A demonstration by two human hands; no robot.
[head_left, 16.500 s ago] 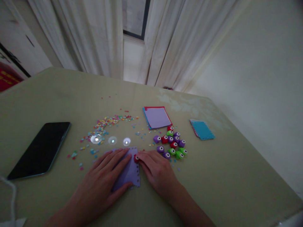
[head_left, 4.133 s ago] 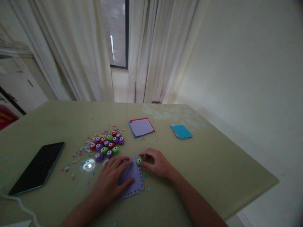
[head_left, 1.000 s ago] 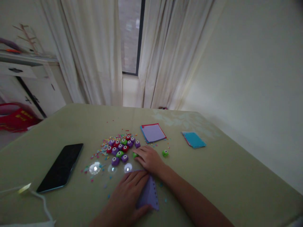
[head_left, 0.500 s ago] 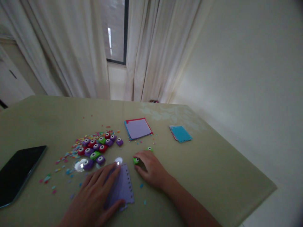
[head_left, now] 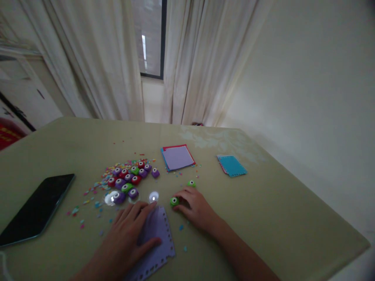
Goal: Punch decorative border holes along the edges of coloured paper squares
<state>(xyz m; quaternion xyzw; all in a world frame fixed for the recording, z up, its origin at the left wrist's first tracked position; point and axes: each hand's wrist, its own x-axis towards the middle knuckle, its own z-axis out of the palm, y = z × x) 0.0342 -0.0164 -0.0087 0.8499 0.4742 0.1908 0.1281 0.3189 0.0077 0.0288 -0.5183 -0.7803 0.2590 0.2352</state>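
Note:
My left hand lies over a purple sheet of paper with small holes along its edges, fingers stretched and thumb apart, pressing on it. Just right of the sheet, my right hand has thumb and fingers closed around a small green craft punch with a single eye on top. Behind that hand sits a second green punch, partly hidden by it. Beyond the left fingertips is a round clear disc. Several purple, red and green punches are clustered to the left.
Colourful paper bits are scattered around the cluster. A dark tablet lies at the left. Toward the back are a stack of coloured sheets and a smaller stack with a blue sheet on top. Curtains and a wall stand beyond the table.
The view has shifted, so things on the table appear further right. The left hand has slid back, uncovering more of the purple sheet. The green punch in the right hand shows more clearly.

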